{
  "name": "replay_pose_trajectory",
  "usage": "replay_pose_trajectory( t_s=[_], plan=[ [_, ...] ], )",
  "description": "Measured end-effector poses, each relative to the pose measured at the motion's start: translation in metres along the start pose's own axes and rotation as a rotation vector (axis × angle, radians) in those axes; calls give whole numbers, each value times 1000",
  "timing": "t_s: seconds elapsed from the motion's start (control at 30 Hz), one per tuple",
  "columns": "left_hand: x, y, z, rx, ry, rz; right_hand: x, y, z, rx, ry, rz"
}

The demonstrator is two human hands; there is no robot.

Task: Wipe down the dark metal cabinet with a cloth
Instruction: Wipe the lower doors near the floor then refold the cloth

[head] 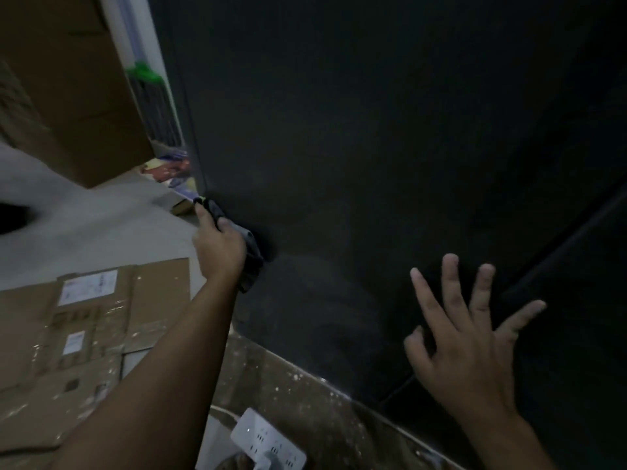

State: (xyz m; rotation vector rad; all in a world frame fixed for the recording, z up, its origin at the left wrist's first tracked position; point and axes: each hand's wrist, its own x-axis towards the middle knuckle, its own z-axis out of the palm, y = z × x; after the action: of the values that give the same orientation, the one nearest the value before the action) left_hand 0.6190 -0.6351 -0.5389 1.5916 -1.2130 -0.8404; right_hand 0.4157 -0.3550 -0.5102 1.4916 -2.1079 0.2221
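Observation:
The dark metal cabinet (373,130) fills the centre and right of the head view, its side panel reaching down to the floor. My left hand (219,245) grips a dark grey cloth (251,259) and presses it against the cabinet's lower left edge near the corner. My right hand (468,337) has its fingers spread straight, lying against or just in front of the lower part of the panel, and holds nothing. Part of the cloth is hidden behind my left hand.
Flattened cardboard boxes (68,334) with labels lie on the floor at lower left. A large brown carton (68,89) stands at upper left. A white power strip (268,439) lies on the speckled floor (305,385) below my arm. Colourful clutter (173,171) sits by the cabinet's corner.

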Motion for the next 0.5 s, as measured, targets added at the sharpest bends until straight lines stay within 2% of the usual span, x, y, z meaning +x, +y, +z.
replay_pose_trajectory(
  t_s=[0.23, 0.3, 0.4, 0.5],
  plan=[
    [9, -21, 2, -29, -213, -208, 9, -21, 17, 7, -40, 34],
    [14, -25, 0, -72, -245, -220, 12, -24, 20, -19, -103, -58],
    [17, -16, -6, -170, -179, -82, 7, -36, 30, -10, -228, -233],
    [19, 11, -14, -174, -91, 102, 3, -48, 35, 50, -276, -201]
  ],
)
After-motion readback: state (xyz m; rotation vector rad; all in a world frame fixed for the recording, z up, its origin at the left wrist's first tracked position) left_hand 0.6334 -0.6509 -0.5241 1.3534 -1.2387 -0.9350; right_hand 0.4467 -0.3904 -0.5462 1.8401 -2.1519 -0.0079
